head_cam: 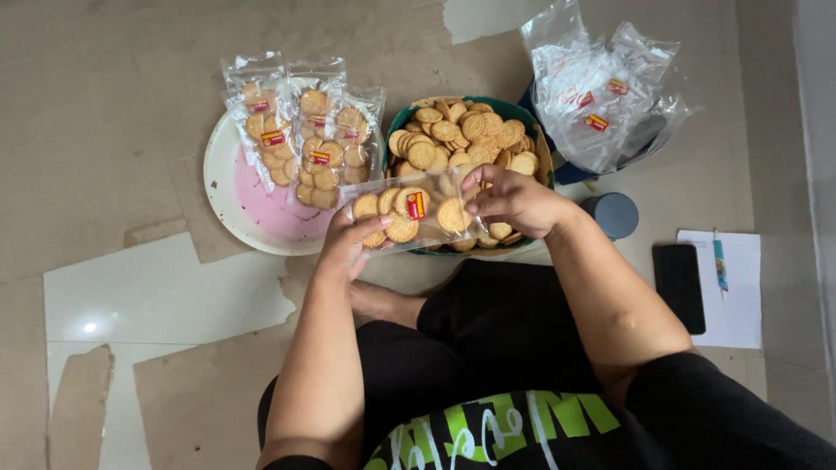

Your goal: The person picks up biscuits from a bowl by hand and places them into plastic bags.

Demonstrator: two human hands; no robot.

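A home floor used for small-scale food packing: a tiled floor (165,300) under worn cardboard sheets (104,113), with a bowl of round biscuits (461,135), and just left of it a plate (228,196) of filled packets.

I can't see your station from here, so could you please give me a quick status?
Left hand and right hand both hold the clear biscuit bag. Bag over the biscuit bowl. Nothing blocking.

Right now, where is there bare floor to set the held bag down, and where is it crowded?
Free: the floor left of the white plate, and the strip between the grey cup and the phone. Crowded: plate, biscuit basin and bin of empty bags sit close together; both hands hold the bag there.
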